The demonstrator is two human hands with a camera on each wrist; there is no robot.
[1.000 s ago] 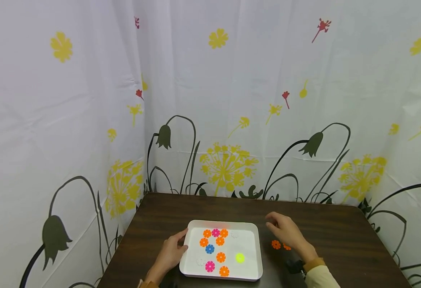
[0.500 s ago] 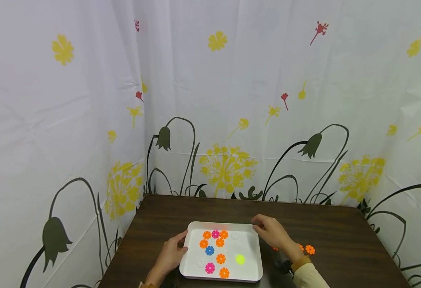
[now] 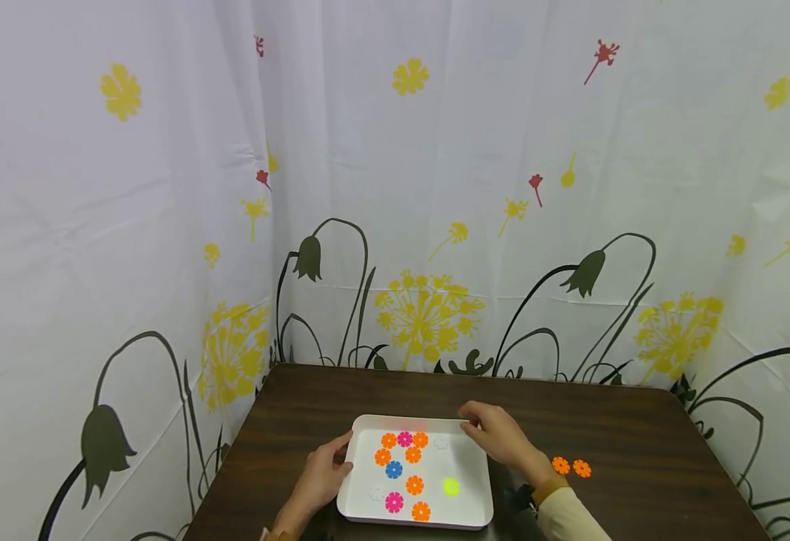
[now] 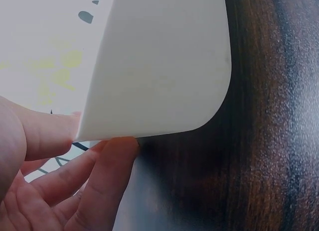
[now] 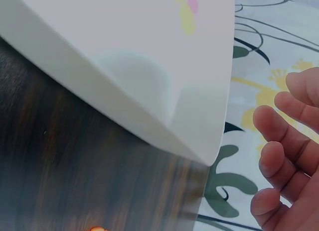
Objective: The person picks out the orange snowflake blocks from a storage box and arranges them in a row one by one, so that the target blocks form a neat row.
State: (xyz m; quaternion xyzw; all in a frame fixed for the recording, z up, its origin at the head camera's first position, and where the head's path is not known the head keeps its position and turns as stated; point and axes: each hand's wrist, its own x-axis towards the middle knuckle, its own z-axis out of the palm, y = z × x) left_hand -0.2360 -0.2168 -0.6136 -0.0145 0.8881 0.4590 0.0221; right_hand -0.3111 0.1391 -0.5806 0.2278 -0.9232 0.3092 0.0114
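Note:
A white tray sits on the table, holding several flower-shaped plastic discs: orange, pink, blue, yellow-green and clear ones. At the tray's left side my left hand holds the edge, with fingertips against rim and outer wall in the left wrist view. Over the tray's far right corner hovers my right hand, its fingers loosely bent and spread apart. I see nothing held in them in the right wrist view.
Two more orange discs lie on the dark wooden table, right of my right forearm. A white curtain with printed flowers hangs behind and beside the table.
My right hand has moved left from the table to the tray's far right corner. Its forearm has uncovered two orange discs and covered another. The left hand stays at the tray.

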